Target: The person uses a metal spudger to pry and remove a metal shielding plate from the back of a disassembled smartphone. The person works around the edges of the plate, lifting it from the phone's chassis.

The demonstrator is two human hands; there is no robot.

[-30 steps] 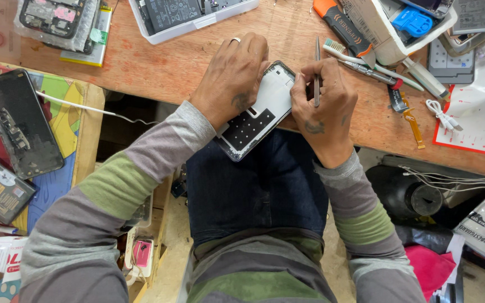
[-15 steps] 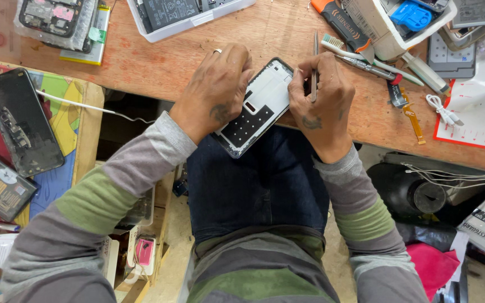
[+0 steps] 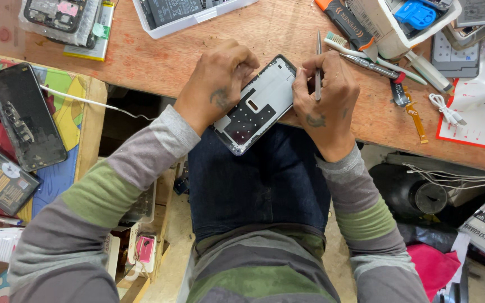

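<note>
At the tabletop (image 3: 141, 62) edge, the left hand (image 3: 217, 84) gripped the phone frame (image 3: 256, 104), lying diagonally; the right hand (image 3: 326, 95) pinched tweezers (image 3: 318, 67) at its upper-right corner.

white-black phone frame (image 3: 256, 105), grey-green striped sleeves (image 3: 108, 191)

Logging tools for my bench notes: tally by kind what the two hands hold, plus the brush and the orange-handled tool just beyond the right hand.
Phone frame: 1, gripped by the left hand
Tweezers: 1, pinched in the right hand
Toothbrush: 1
Orange-handled tool: 1
Total: 4
</note>
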